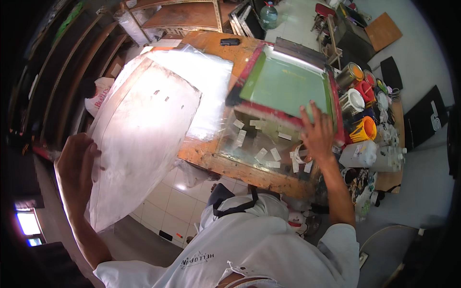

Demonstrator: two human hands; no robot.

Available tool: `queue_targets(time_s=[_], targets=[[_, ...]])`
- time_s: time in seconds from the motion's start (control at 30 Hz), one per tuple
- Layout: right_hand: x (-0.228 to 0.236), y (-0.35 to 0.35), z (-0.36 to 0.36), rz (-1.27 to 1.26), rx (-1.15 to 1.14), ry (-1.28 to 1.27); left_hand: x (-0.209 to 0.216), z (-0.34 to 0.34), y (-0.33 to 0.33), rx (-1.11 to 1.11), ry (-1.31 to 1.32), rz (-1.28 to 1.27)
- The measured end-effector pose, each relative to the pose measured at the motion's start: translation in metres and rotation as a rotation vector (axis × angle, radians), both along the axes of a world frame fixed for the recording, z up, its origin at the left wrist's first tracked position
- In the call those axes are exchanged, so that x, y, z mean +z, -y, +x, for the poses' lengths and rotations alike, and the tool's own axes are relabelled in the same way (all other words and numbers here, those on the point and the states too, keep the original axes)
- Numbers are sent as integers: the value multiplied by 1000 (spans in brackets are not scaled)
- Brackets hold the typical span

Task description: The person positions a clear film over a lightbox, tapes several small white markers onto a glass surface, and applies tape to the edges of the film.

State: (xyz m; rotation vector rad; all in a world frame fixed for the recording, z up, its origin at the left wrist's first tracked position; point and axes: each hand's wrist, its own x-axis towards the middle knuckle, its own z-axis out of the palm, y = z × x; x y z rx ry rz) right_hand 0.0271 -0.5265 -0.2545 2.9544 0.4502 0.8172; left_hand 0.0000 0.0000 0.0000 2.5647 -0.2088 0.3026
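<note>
left hand point(77, 156) grasping pale sheet point(144, 120) by its edge, right hand point(319, 129) over red-framed green screen point(281, 86), grip blurred, cannot tell

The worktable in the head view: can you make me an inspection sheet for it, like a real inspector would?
Surface: wooden table, scuffed along its near edge.
Job's things: pale sheet, reaching past the table's edge; green screen in a red frame.
Left grip: left hand at the sheet's left edge, fingers curled; can't tell how firmly it holds.
Right grip: right hand open over the frame's near side; contact unclear.
Clutter: paper strips scattered nearer the person; colourful tubs and clear jugs crowded at right.
Cables: thin cable curving at lower right.
Surroundings: shelves beyond the table, big water bottle, tiled floor.
</note>
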Motion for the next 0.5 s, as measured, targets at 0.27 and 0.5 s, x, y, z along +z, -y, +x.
queue_targets(time_s=[0.27,0.5], targets=[[123,57,91,78,-160,365,-7,68,61,-184,-251,-190],[172,107,145,-18,-190,338,-3,126,110,-287,-191,-339]])
